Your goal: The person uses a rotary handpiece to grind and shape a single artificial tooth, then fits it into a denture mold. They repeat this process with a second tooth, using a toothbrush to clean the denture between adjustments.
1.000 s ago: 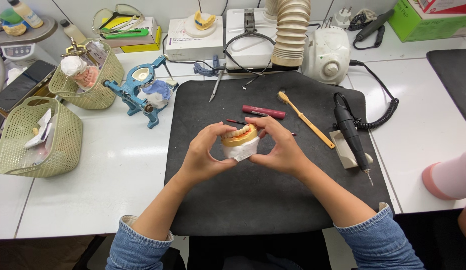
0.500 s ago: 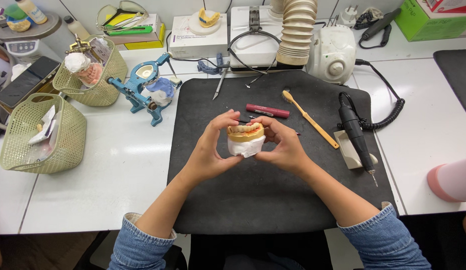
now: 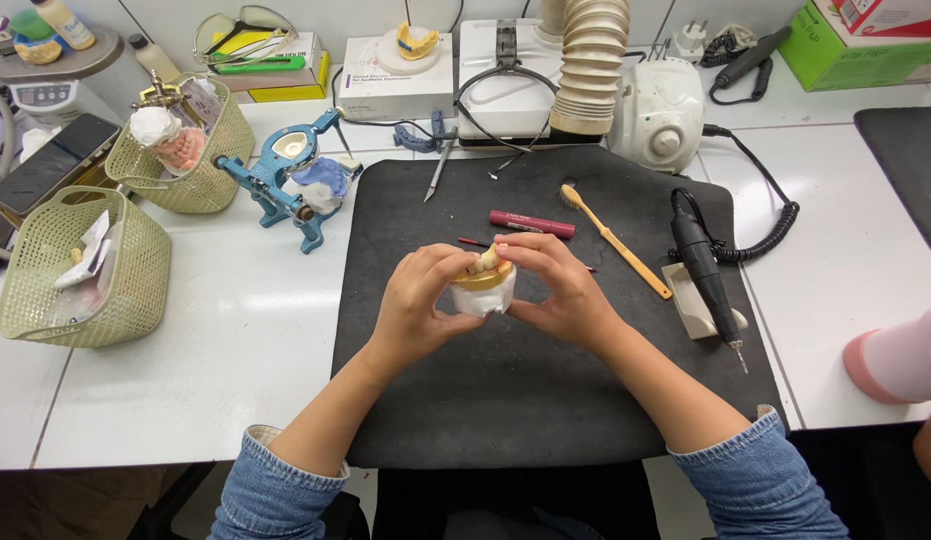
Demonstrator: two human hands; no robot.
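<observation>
White plaster dental cast [image 3: 482, 290], yellow wax rim, above black mat [image 3: 525, 400]; left hand [image 3: 417, 305], right hand [image 3: 555, 290] curled, pinching cast both sides.

Just one camera here, worn on the head, looking steeply down and forward over the white table [image 3: 215, 350]. It sits close enough that both forearms fill the lower frame, with the black mat [image 3: 505, 400] centred. The far wall edge runs along the top, and there's no second view to overlap.
</observation>
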